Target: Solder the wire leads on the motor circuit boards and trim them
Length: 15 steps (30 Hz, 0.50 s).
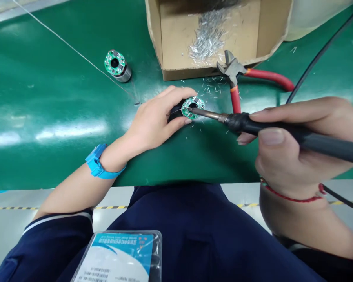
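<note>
My left hand (155, 117) is wrapped round a small motor whose round green circuit board (197, 102) faces up between thumb and fingers. A thin strand of solder wire (76, 49) runs from the upper left toward this hand; its end at the board is hard to make out. My right hand (300, 145) grips a black soldering iron (247, 122), and the iron's metal tip lies over the board, at or very near its surface. Another motor with a round green board (115, 62) stands on the green bench mat, up and left of my left hand.
A cardboard box (176, 74) at the back holds many cut wire pieces (207, 37). Red-handled cutting pliers (235, 74) rest against its front edge, near loose clippings. The iron's black cable (320, 55) crosses the right side of the green mat (61, 102).
</note>
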Tool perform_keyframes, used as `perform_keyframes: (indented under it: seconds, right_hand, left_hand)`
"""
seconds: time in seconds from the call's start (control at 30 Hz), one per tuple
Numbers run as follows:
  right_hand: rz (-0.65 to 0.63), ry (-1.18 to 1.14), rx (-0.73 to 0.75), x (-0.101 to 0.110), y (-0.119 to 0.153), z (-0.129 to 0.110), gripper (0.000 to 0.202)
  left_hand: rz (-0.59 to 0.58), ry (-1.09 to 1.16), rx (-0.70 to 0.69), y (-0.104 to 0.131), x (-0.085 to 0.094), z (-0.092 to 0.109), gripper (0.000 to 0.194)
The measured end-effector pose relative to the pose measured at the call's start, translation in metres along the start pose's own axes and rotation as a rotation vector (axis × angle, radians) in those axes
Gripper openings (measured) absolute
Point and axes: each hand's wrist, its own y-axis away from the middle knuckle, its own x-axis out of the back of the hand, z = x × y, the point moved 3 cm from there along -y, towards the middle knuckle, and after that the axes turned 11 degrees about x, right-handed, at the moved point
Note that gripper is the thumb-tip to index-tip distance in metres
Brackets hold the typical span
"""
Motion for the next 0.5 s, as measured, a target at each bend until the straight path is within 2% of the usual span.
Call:
perform_keyframes:
  seconds: [0.1, 0.37, 0.5]
  right_hand:
    - [0.0, -0.016, 0.0, 0.0, 0.0, 0.004, 0.019]
    - [-0.043, 0.007, -0.171, 0.005, 0.005, -0.003, 0.021]
    - [-0.049, 0.021, -0.157, 0.004, 0.002, -0.007, 0.021]
  left_hand:
    - [-0.01, 0.01, 0.005, 0.001, 0.0, -0.002, 0.043]
    - [0.001, 0.023, -0.014, 0.002, 0.0, -0.004, 0.04]
    - [-0.011, 0.004, 0.012, 0.002, 0.001, -0.003, 0.039]
